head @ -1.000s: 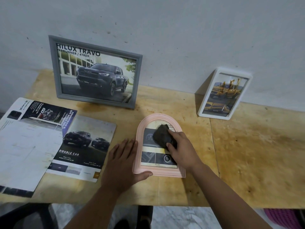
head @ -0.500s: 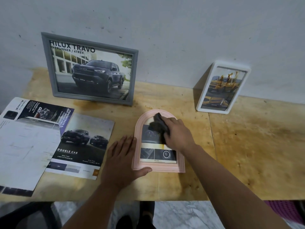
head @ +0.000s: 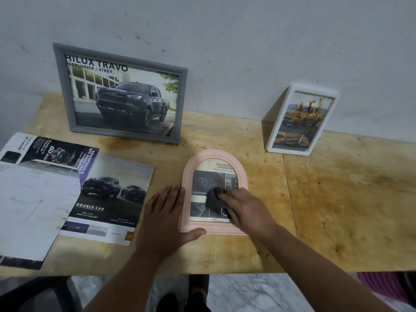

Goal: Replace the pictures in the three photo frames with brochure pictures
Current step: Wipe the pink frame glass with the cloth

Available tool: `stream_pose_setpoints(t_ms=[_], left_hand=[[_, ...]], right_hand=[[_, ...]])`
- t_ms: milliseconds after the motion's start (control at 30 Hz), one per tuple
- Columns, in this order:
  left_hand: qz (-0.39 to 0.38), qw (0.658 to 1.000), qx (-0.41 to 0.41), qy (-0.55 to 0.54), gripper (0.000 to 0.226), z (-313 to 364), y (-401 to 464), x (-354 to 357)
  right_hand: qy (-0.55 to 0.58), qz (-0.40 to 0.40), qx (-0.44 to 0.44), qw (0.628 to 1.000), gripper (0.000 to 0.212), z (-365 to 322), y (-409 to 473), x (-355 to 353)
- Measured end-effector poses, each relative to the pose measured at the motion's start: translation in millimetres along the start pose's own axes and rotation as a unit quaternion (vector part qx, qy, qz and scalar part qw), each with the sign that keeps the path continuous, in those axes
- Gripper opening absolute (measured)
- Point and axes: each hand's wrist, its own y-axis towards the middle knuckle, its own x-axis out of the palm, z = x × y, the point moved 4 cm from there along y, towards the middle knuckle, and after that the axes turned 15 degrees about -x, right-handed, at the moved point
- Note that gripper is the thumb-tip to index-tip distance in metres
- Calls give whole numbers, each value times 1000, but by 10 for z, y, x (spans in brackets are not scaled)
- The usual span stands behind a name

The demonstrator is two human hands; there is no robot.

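A pink arched photo frame (head: 211, 155) lies flat on the wooden table (head: 337, 199) with a brochure picture of a car dashboard inside. My right hand (head: 249, 210) holds a dark cloth (head: 213, 199) against the lower half of its glass. My left hand (head: 166, 219) lies flat beside the frame's left edge, thumb on its bottom corner. A grey frame (head: 60, 86) with a pickup truck picture leans on the wall at the back left. A white frame (head: 276, 134) with a yellow vehicle picture leans at the back right.
Loose brochure pages (head: 112, 199) and a blank-backed sheet (head: 33, 210) cover the table's left side. A pink basket (head: 380, 287) shows below the table's front right edge, over a marble floor (head: 236, 291).
My right hand has slid the cloth from the top of the pink frame's glass down to its lower half. My left hand has stayed in place.
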Motion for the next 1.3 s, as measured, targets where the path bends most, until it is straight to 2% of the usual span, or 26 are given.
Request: stream_pose_setpoints(t_ms=[67,100,133,167,200,233,300,367,400,433,467,500,533,600,667,800,833,867,900,933,1000,1033,1067,1133,1300], left_hand=[[3,1000,1,-5,119,-4,1,-2],[3,1000,2,-6,119,-4,0,-6],[3,1000,3,-6,119,-2,2,-9],[2,1000,3,-5,119,2,1,-14],[0,1000,2,-4,118,7,0,-16],[-1,1000,1,-3,119,9,-1,-19],[-3,1000,-1,-2,119,6,-2,-17],[-5,1000,-1,-5,119,-1,-6,-18],[-5,1000,-1,-5,119,-2,-7,-22],[-6,1000,-1,-5,119,-2,-6,-23],[-7,1000,-1,-3,119,-2,-6,-24],[-7,1000,-1,-2,120,-3,-6,-25],[-8,1000,-2,-1,120,-4,-5,-22],[-6,1000,-1,0,119,-6,-7,-18],[-6,1000,0,2,119,-4,-9,-15],[-5,1000,-1,4,119,3,-10,-24],[-5,1000,-1,5,119,2,-9,-26],[-7,1000,-2,4,119,2,-7,-26],[-7,1000,-3,4,118,2,-7,-26],[-7,1000,-3,4,118,2,-6,-25],[-9,1000,-4,6,118,-1,-3,-15],[-10,1000,-4,6,118,-1,-4,-8],[-9,1000,-3,6,117,1,-4,-5],[-5,1000,-4,10,117,5,0,-7],[7,1000,-4,12,118,9,-4,2]], right_hand=[[12,-19,-42,999,36,-99,-114,-11],[39,-20,-32,999,36,-117,-121,-48],[101,-8,14,995,36,-107,-110,-96],[195,19,98,976,37,-80,-83,-159],[309,60,198,928,39,-32,-73,-192],[417,99,291,855,39,8,-64,-207],[586,167,412,678,28,47,-76,-187],[706,195,468,495,34,-8,-103,-126],[740,198,480,427,42,-51,-123,-112],[758,197,488,386,48,-97,-128,-113],[768,191,489,367,49,-126,-125,-108],[769,176,488,373,48,-150,-121,-108],[760,151,490,400,46,-155,-127,-95],[709,109,504,482,52,-130,-158,-80],[664,88,515,534,58,-94,-171,-96],[637,95,517,563,42,22,-56,-261],[624,103,516,578,40,72,9,-301],[589,117,515,612,38,149,80,-330],[527,137,506,669,34,241,163,-352],[441,155,477,744,31,315,259,-379],[198,145,350,904,32,395,438,-386],[84,110,273,952,36,381,510,-333],[5,55,209,976,40,366,542,-211],[-75,-40,135,987,45,296,491,42],[-17,-42,40,998,47,21,88,156]])
